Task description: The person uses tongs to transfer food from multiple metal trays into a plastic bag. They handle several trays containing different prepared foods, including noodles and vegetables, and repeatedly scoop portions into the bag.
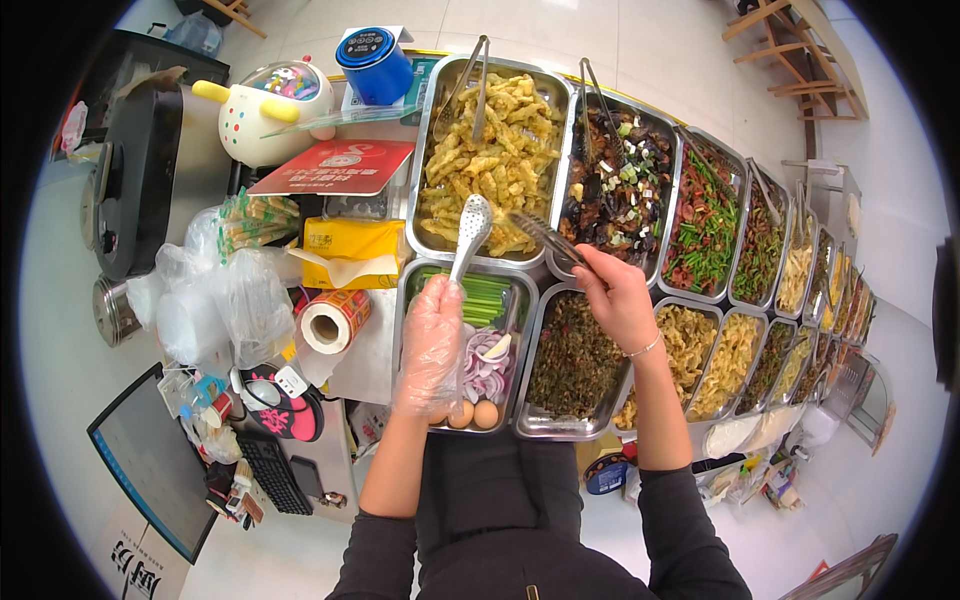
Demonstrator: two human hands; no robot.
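Note:
My left hand (435, 345), in a clear plastic glove, grips a white speckled spoon (472, 225) with small holes in its bowl. Below it is a metal tray (531, 315) of green stalks, sliced red onion (487, 367) and several eggs (486, 414). My bare right hand (619, 300), a bracelet at its wrist, holds metal tongs (551, 238). The tongs' tips hang over the near right part of a tray of fried battered pieces (487, 150); whether they touch the food, I cannot tell. Under my right hand lies a tray of dark chopped greens (574, 360).
Two rows of food trays run off to the right, several with tongs (592, 120). At left stand a sticker roll (334, 321), a yellow tissue pack (352, 251), plastic bags (225, 300), a red sign (337, 169), a blue device (373, 67), a keyboard (274, 474) and a monitor (154, 457).

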